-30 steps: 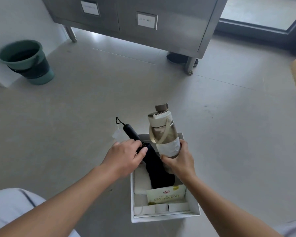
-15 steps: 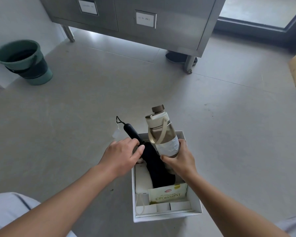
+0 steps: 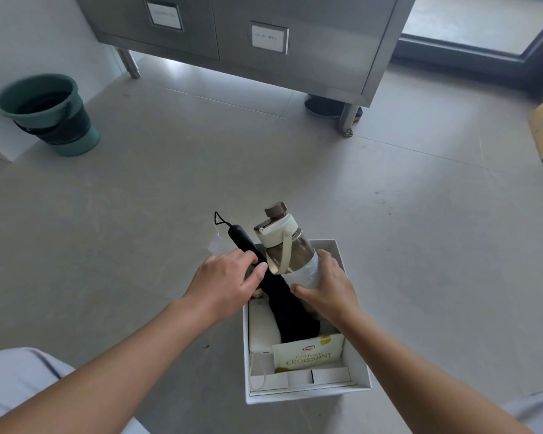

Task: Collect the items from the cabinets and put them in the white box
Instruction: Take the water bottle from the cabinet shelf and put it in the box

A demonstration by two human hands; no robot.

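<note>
Bottle (image 3: 290, 252): clear body, cream lid and carry loop, tilted with the cap leaning away and left. Its base is low over the far end of the white box (image 3: 308, 396); whether it is seated I cannot tell, as the base is hidden.

Right hand (image 3: 325, 292) wraps the bottle's lower body, fingers and thumb curled round it.

Black folded umbrella (image 3: 290, 308) lies diagonally in the box beside the bottle, its handle poking out past the far rim.

Left hand (image 3: 224, 281) holds the umbrella's shaft near that rim, thumb and fingers closed on it.

Croissant packet (image 3: 308, 357) stands at the near end; a white flat item (image 3: 261, 327) lies along the left wall.

Judgement: the bottle is being settled in.
- Hold the umbrella to the left so a gap opens on the right.
- Lower the bottle base-first into it.
- Let go only once it leans steadily; it looks top-heavy.

Steel cabinet (image 3: 295, 32) stands beyond, well apart.
</note>
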